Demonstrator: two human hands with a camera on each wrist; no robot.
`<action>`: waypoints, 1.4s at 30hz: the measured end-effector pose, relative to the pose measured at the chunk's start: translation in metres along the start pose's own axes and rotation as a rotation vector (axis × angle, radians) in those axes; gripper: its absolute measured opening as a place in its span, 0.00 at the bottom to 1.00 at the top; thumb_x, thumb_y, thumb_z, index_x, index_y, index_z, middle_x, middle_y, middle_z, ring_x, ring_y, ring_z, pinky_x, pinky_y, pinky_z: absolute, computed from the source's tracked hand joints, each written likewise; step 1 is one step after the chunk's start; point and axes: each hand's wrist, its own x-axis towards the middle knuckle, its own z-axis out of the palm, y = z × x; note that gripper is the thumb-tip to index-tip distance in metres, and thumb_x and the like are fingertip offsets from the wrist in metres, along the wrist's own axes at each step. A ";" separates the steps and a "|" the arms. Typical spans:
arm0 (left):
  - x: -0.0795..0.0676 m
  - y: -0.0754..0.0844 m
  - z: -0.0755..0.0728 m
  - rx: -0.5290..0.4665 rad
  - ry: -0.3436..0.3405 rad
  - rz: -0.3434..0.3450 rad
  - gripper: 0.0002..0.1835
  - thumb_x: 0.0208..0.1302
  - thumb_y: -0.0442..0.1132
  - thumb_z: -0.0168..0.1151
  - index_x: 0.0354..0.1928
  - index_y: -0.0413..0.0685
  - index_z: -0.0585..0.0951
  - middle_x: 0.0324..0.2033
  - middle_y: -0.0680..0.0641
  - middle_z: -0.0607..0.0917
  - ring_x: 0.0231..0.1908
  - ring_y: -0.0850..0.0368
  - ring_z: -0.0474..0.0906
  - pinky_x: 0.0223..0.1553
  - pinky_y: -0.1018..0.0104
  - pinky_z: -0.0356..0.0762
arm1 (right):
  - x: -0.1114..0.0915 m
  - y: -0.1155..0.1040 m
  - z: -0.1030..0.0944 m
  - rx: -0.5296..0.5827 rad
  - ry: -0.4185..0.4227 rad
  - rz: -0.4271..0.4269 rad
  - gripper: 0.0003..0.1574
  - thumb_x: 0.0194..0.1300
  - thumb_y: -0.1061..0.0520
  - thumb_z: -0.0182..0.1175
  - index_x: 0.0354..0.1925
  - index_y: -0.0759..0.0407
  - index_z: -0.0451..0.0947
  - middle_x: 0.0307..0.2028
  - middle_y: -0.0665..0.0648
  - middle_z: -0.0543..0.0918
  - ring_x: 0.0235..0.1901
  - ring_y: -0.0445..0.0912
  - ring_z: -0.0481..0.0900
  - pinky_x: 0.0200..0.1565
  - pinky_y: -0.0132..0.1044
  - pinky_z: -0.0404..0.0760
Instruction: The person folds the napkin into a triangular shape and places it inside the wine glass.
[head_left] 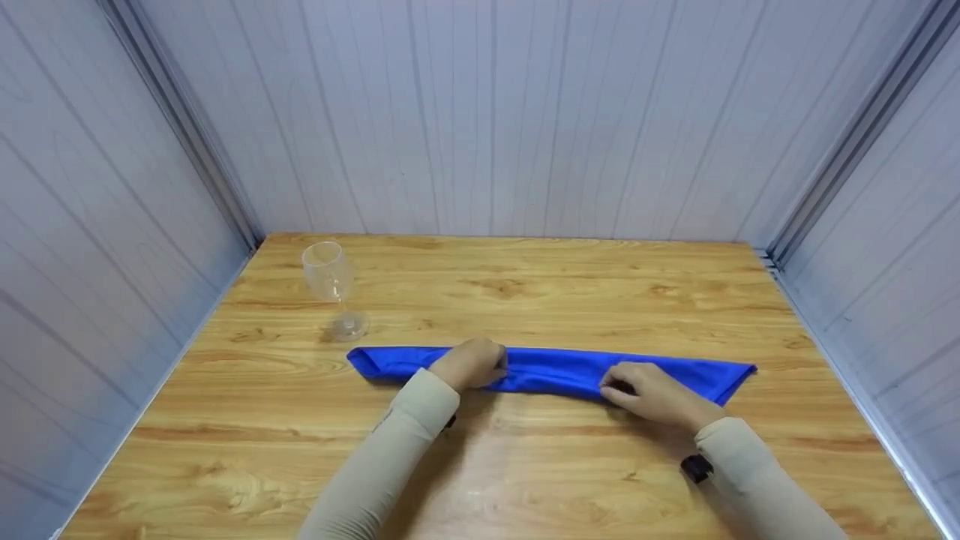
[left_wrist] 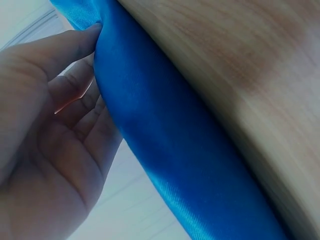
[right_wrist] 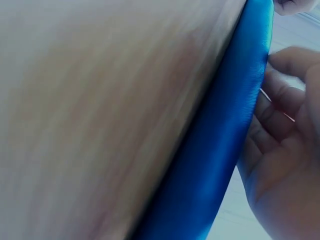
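A blue satin-like cloth [head_left: 559,367], folded into a long narrow strip, lies across the table with pointed ends at left and right. My left hand [head_left: 474,363] pinches it left of its middle; in the left wrist view the thumb [left_wrist: 75,45] presses a crease into the cloth [left_wrist: 165,125] and the other fingers go behind it. Farther right, my right hand [head_left: 654,391] has its thumb and fingers curled at the strip's near edge. The right wrist view shows the thumb [right_wrist: 290,61] at the edge of the cloth [right_wrist: 215,130], with the other fingertips hidden behind it.
A clear stemmed wine glass [head_left: 328,274] stands upright at the back left, just beyond the cloth's left end. The wooden table [head_left: 495,480] is bounded by a pale panelled wall [head_left: 487,120] behind and further panels on both sides.
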 end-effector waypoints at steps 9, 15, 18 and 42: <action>-0.001 -0.002 0.003 -0.019 0.011 -0.002 0.07 0.70 0.38 0.64 0.39 0.43 0.87 0.35 0.48 0.87 0.35 0.56 0.83 0.40 0.62 0.81 | -0.002 0.000 -0.001 -0.043 0.008 -0.021 0.10 0.73 0.54 0.60 0.47 0.56 0.83 0.43 0.49 0.81 0.44 0.46 0.80 0.48 0.46 0.80; -0.003 -0.003 0.008 -0.067 0.049 0.012 0.07 0.70 0.38 0.63 0.41 0.41 0.83 0.35 0.47 0.86 0.35 0.56 0.81 0.39 0.63 0.81 | 0.003 0.002 -0.004 -0.012 -0.015 0.042 0.09 0.76 0.57 0.56 0.50 0.57 0.78 0.45 0.53 0.82 0.48 0.51 0.81 0.50 0.51 0.79; -0.004 -0.004 0.009 -0.082 0.064 0.025 0.06 0.71 0.38 0.63 0.41 0.41 0.82 0.34 0.47 0.86 0.35 0.56 0.82 0.39 0.63 0.81 | 0.003 0.003 -0.004 0.028 -0.026 0.094 0.08 0.76 0.56 0.55 0.51 0.56 0.73 0.43 0.51 0.80 0.45 0.49 0.80 0.48 0.49 0.79; -0.010 -0.005 0.014 -0.043 0.064 0.005 0.06 0.73 0.38 0.60 0.45 0.43 0.81 0.40 0.45 0.81 0.41 0.52 0.80 0.43 0.62 0.80 | 0.020 0.000 -0.003 -0.044 0.013 0.172 0.04 0.71 0.60 0.62 0.40 0.55 0.84 0.38 0.50 0.81 0.41 0.49 0.81 0.45 0.49 0.81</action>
